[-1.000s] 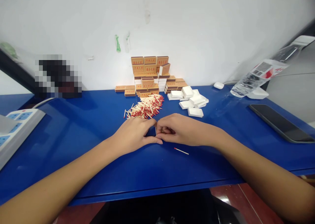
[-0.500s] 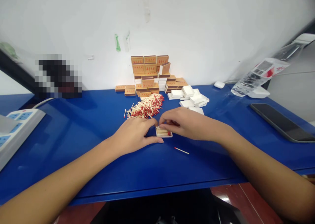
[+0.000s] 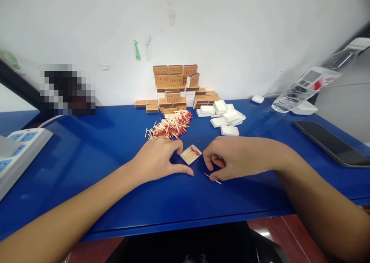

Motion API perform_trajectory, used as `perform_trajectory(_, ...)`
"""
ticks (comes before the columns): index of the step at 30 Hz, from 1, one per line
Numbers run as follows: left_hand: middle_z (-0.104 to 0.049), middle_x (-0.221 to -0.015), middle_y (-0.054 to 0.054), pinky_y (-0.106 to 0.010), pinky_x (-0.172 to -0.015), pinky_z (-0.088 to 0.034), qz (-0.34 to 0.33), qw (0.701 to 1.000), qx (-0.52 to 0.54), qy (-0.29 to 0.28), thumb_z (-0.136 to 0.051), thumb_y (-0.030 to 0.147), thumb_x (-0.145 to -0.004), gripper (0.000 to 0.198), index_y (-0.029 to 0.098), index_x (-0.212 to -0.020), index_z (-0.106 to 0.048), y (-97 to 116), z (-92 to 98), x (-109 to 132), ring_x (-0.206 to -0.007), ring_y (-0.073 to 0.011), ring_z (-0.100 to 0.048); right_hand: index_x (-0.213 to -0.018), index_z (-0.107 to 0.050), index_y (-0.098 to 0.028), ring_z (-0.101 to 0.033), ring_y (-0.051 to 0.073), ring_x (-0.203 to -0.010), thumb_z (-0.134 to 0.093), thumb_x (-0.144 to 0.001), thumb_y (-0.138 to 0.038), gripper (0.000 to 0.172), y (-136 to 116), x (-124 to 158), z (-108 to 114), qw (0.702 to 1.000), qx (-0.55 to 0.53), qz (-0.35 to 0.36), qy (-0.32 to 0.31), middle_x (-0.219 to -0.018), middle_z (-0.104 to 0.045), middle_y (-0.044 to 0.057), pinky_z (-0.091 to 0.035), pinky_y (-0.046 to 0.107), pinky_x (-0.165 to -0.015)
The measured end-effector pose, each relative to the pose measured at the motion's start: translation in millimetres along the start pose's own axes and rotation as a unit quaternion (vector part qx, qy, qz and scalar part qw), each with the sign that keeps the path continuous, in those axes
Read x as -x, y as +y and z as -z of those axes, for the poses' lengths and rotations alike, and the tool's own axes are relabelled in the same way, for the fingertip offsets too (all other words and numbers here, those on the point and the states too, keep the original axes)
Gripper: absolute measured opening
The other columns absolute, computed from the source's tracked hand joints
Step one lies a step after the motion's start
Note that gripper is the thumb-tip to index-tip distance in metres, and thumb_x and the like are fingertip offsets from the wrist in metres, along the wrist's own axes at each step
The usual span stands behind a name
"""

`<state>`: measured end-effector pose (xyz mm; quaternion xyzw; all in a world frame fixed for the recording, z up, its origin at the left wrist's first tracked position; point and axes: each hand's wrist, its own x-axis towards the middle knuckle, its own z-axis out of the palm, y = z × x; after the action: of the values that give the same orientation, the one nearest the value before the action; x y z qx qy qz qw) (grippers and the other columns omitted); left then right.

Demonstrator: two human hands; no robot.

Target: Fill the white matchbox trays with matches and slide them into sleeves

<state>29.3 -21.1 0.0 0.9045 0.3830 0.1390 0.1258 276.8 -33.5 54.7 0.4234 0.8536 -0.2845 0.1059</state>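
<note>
A small white tray (image 3: 191, 154) holding several red-tipped matches lies on the blue table (image 3: 95, 159) between my hands. My left hand (image 3: 157, 159) rests flat beside it, fingers apart, its fingertips touching the tray's left corner. My right hand (image 3: 231, 157) has its fingers curled down, thumb and forefinger pinching at a single loose match (image 3: 213, 178) that lies on the table. Behind the tray a heap of loose matches (image 3: 172, 125) is spread out.
Stacked brown matchboxes (image 3: 176, 87) stand against the white wall. Several white empty trays (image 3: 224, 116) lie to their right. A power strip (image 3: 17, 149) sits at the left edge. A phone (image 3: 329, 143), a tilted plastic bottle (image 3: 303, 87) and a white earbud case (image 3: 257, 99) lie at the right.
My right hand left the filled tray and moved down and right to the lone match. The tray is now uncovered and turned at an angle. My left hand barely shifted.
</note>
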Motion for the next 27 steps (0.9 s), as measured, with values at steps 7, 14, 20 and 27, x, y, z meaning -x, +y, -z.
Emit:
perform_trajectory(7, -0.057, -0.065, 0.005, -0.025, -0.055, -0.035, -0.103, 0.99, 0.096, -0.008, -0.07, 0.064, -0.088, 0.045, 0.019, -0.085, -0.072, 5.6, -3.3, 2.5, -0.055, -0.0083, -0.051, -0.075, -0.071, -0.023, -0.054, 0.013, -0.057, -0.07, -0.082, -0.028, 0.009, -1.1, 3.0, -5.1, 1.0, 0.01, 0.006, -0.003, -0.07, -0.066, -0.002, -0.035, 0.029, -0.053)
perform_trajectory(14, -0.058, -0.064, 0.004, -0.025, -0.055, -0.035, -0.086, 0.994, 0.06, 0.022, -0.068, 0.054, -0.093, 0.038, 0.019, -0.079, -0.071, 6.2, -4.9, 2.9, -0.056, -0.0096, -0.052, -0.071, -0.064, -0.022, -0.049, 0.012, -0.055, -0.066, -0.078, -0.021, 0.007, 8.5, 5.5, 1.5, 0.998, -0.01, 0.001, 0.058, -0.068, -0.064, -0.002, -0.033, 0.029, -0.052)
perform_trajectory(20, -0.061, -0.064, 0.002, -0.025, -0.055, -0.036, -0.093, 0.995, 0.023, 0.024, -0.067, 0.052, -0.095, 0.039, 0.018, -0.076, -0.072, 6.2, -4.7, 3.1, -0.056, -0.0099, -0.054, -0.073, -0.065, -0.02, -0.051, 0.012, -0.056, -0.063, -0.084, -0.033, 0.017, -4.0, -12.2, -2.1, 0.977, -0.122, -0.008, 0.173, -0.064, -0.063, -0.001, -0.035, 0.027, -0.053)
perform_trajectory(27, -0.063, -0.066, 0.002, -0.025, -0.055, -0.034, -0.083, 0.996, 0.011, 0.027, -0.067, 0.049, -0.094, 0.037, 0.018, -0.074, -0.07, 7.8, -5.8, 4.0, -0.057, -0.0101, -0.054, -0.07, -0.064, -0.02, -0.049, 0.012, -0.054, -0.063, -0.087, -0.034, 0.022, -7.1, -18.3, -7.4, 0.975, -0.071, -0.053, 0.202, -0.061, -0.062, -0.001, -0.031, 0.029, -0.054)
